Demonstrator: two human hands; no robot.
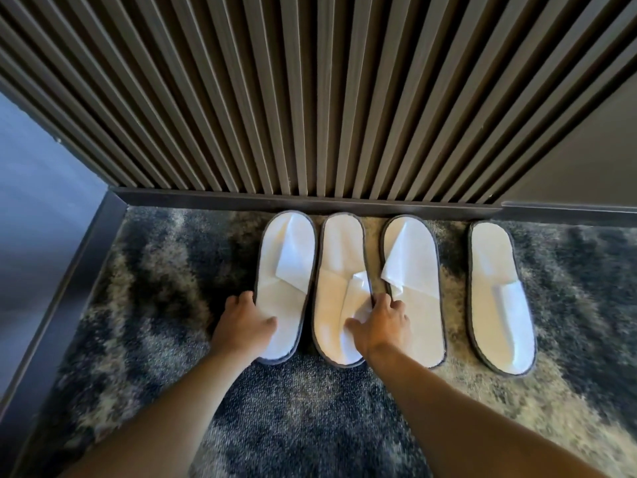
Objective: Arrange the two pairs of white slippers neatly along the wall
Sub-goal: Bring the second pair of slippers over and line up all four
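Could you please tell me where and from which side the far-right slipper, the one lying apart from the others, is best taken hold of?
Probably at the near, wide end of the far-right slipper, coming from the person's side. It lies flat on the carpet with its narrow end at the baseboard, so the grey-trimmed edge beside the flattened strap is open to pinch. The right hand is nearest.

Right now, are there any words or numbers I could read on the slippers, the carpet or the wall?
None: no words, numbers or signs show anywhere.
The four white slippers are plain, with only a grey edge.
The slatted wall and the mottled carpet carry no writing either.
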